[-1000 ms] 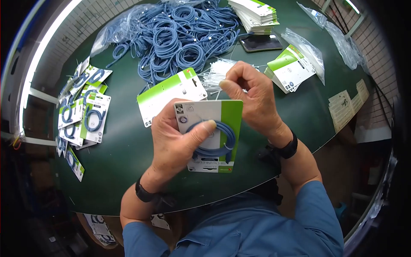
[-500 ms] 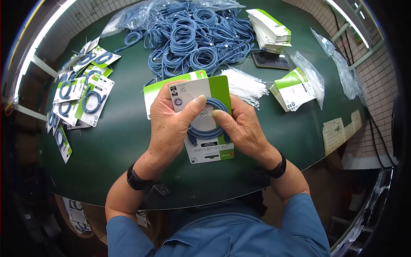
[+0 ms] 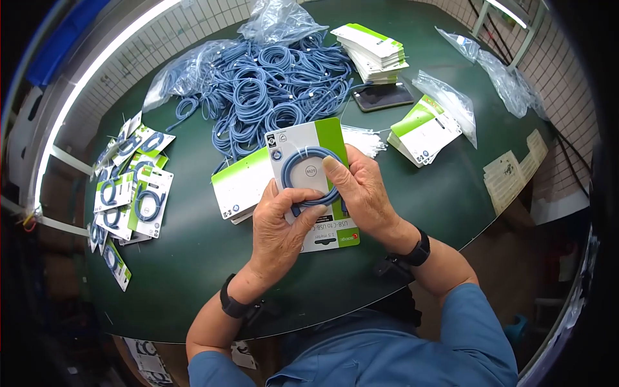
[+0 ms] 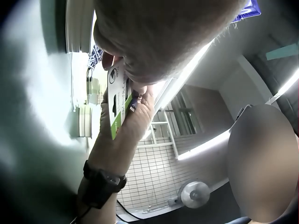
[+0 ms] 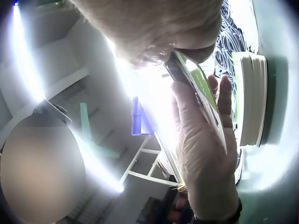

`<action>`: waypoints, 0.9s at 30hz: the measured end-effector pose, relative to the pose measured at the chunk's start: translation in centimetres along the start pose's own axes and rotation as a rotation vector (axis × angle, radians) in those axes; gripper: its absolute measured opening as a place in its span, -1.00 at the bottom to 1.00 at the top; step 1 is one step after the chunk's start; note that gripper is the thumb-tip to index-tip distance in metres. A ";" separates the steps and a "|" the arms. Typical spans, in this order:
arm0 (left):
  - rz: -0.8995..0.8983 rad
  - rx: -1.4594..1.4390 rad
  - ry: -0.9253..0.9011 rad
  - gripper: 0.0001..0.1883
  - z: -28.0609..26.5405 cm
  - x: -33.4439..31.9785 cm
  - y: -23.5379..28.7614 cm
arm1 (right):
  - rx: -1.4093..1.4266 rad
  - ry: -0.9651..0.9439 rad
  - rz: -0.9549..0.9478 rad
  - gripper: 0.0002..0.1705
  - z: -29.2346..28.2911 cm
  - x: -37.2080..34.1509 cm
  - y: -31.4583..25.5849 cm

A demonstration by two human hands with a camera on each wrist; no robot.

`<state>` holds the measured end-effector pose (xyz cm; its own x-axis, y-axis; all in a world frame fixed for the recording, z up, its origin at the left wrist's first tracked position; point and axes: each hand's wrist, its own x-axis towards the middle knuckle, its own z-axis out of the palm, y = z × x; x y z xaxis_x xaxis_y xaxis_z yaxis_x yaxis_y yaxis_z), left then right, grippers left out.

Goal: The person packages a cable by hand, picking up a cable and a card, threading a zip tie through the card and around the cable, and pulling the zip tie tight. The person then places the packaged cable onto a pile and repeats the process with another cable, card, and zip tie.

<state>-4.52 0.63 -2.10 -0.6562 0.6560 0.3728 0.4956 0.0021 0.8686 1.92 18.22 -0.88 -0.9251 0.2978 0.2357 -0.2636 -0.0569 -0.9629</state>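
A white and green packaging card (image 3: 300,132), with "USB-C to USB-C" printed on it upside down, is held up over the table. On its face lies a coiled blue USB-C cable (image 3: 288,169). My left hand (image 3: 277,226) pinches the lower left of the coil between thumb and fingers. My right hand (image 3: 369,197) grips the card's right side, thumb over the coil and fingers hidden behind. From the left wrist, the card (image 4: 113,102) shows edge-on in front of the right hand (image 4: 125,133). The right wrist view has the left hand (image 5: 205,144) around the card (image 5: 202,81).
Beyond the hands is a heap of blue cables (image 3: 258,87) beside clear plastic bags (image 3: 277,22). A card stack (image 3: 242,187), white cable ties (image 3: 364,140), a phone (image 3: 383,97) and more cards (image 3: 425,132) surround the hands. Carded cables (image 3: 149,203) pile at left.
The right hand came down from above the ties to the card's right side. The left thumb moved from the coil's upper part to its lower left.
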 end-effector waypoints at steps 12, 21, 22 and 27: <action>0.125 0.140 0.172 -0.73 1.1 -0.2 0.2 | -0.131 0.023 -0.106 -0.49 0.7 -0.3 -0.1; 0.051 -0.343 0.404 -0.58 -0.7 1.3 2.6 | -0.091 0.006 -0.103 -0.45 -0.2 0.0 -0.8; -0.018 -0.405 0.356 -0.57 -1.3 1.3 2.5 | -0.073 -0.007 -0.105 -0.45 -0.2 0.0 -0.7; -0.318 -0.544 0.097 -0.65 -2.8 1.0 1.6 | -0.053 -0.041 -0.119 -0.44 0.1 -0.2 -0.6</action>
<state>-5.96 -0.81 0.59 -0.7851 0.6148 0.0754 -0.0749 -0.2150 0.9737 2.24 18.10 -0.39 -0.8988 0.2600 0.3529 -0.3585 0.0274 -0.9331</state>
